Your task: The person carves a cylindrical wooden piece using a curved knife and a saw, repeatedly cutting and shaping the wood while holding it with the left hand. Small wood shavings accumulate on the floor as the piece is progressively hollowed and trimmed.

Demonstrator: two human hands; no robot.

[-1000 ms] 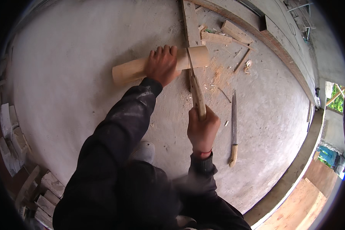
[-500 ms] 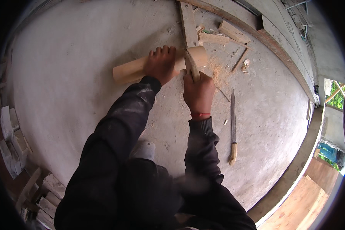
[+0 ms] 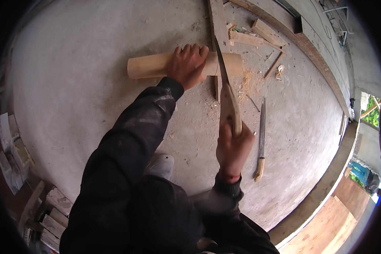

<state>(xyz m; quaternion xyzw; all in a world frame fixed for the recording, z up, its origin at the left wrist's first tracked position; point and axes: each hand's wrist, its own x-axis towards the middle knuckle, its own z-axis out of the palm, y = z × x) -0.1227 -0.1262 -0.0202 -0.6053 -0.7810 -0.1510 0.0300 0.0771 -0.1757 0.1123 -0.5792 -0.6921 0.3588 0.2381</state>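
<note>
Head view, sole view: a pale, smooth wooden cylinder (image 3: 151, 66) lies crosswise over a narrow grey-brown timber plank (image 3: 219, 23) on the grey concrete floor (image 3: 190, 139), its right end projecting past the plank. Handling, judged: stiff, moderately heavy, not fragile; round, smooth surface probably slippery and apt to roll, so best held from above, palm pressing down, fingers over the far side, clear of the blade. Whether solid or hollow: cannot tell. Left grip (image 3: 187, 67), a bare hand, is clamped over the cylinder right of its middle, knuckles up; the cylinder extends to both sides beneath it. Right grip (image 3: 235, 148) is closed around the wooden handle of a dark-bladed handsaw (image 3: 230, 103), nearer the body than the cylinder and apart from it. The blade slants across the cylinder just right of the left grip; tooth contact not resolvable. Pale sawdust (image 3: 252, 82) is scattered beside the cylinder's right end. A long, narrow grey blade with a pale wooden handle (image 3: 262, 133) lies on the floor, right of the right grip, untouched.
</note>
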